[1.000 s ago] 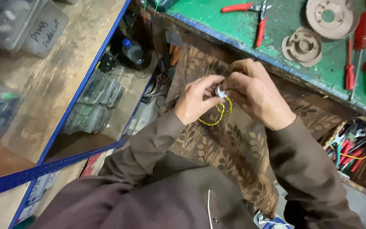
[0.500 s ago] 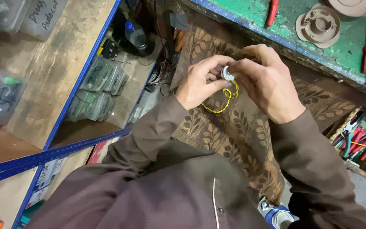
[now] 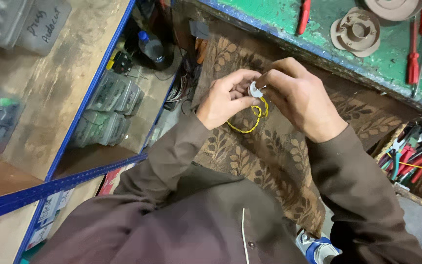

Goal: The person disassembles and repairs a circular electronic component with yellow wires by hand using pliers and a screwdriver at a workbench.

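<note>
**Small white part held between both hands above patterned cloth**

The left hand (image 3: 225,100) and right hand (image 3: 299,100) met at chest height, over a brown leaf-patterned cloth (image 3: 269,161) that hung from the edge of a green bench (image 3: 328,24). Between them sat 1 small white part (image 3: 255,90), roundish, its detail too small to make out.

Grip: the left fingertips were pressed together on the part from its left side. The right thumb and forefinger closed on it from the right and above. Both hands were therefore pinching the same piece, touching one another at the tips.

A twisted yellow wire (image 3: 247,122) ran from the part and looped downward, below and between the hands, toward the left wrist. Its long axis lay roughly along the gap between the 2 hands, curving back up at the lower end. The wire hung free of the cloth as far as could be judged.

Both hands were equally close to the part; the left hand was nearer the wire's loop.

Surroundings: 2 round tan discs (image 3: 357,30) and red-handled tools (image 3: 413,58) lay on the bench. A box of pliers (image 3: 409,161) stood to the right. Clear storage bins (image 3: 106,110) and a bottle (image 3: 151,46) sat on the blue-framed shelving (image 3: 64,183) to the left.
</note>
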